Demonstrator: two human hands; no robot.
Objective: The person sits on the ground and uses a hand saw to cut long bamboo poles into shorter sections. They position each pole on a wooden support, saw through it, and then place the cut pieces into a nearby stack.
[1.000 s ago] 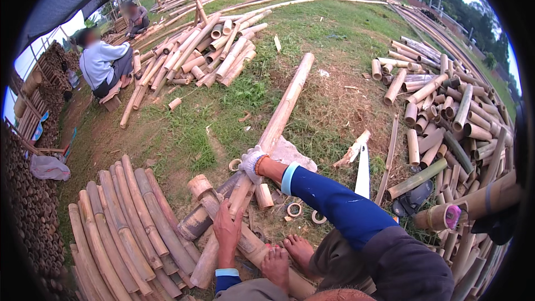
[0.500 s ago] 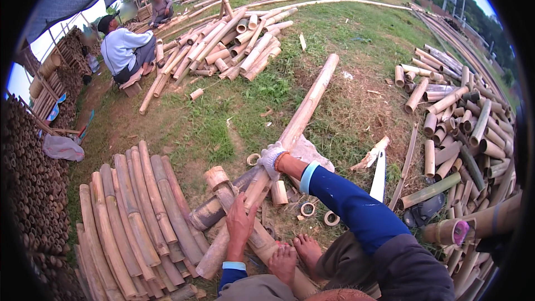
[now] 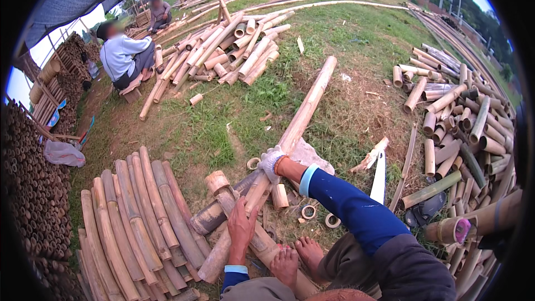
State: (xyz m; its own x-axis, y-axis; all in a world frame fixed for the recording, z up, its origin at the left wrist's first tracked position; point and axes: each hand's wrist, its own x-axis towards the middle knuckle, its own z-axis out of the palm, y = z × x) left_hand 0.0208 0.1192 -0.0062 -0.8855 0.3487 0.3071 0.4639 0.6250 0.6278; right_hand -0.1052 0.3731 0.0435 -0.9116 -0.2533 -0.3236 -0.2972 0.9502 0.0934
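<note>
A long bamboo pole (image 3: 309,103) slants from beside my feet toward the far grass. My gloved right hand (image 3: 271,165) is closed round its middle, with a beaded band at the wrist. Nearer me, my bare left hand (image 3: 241,228) grips the same pole from its left side; part of the fingers is hidden. Under the pole, a pale bamboo piece (image 3: 266,245) crosses toward my feet and a dark bamboo length (image 3: 209,217) lies beside it. A saw with a pale blade (image 3: 379,178) stands to the right of my right forearm.
Cut bamboo lengths (image 3: 131,217) lie in rows at near left, with stacked tubes (image 3: 33,189) beyond. More tubes (image 3: 446,106) heap at right, near a dark sandal (image 3: 426,212). Bamboo rings (image 3: 308,212) lie by my feet. Two people (image 3: 125,56) sit behind another bamboo pile (image 3: 234,50).
Both hands keep their hold on the pole, almost unmoved. The view has shifted slightly. The seated person in the pale top has turned the head.
</note>
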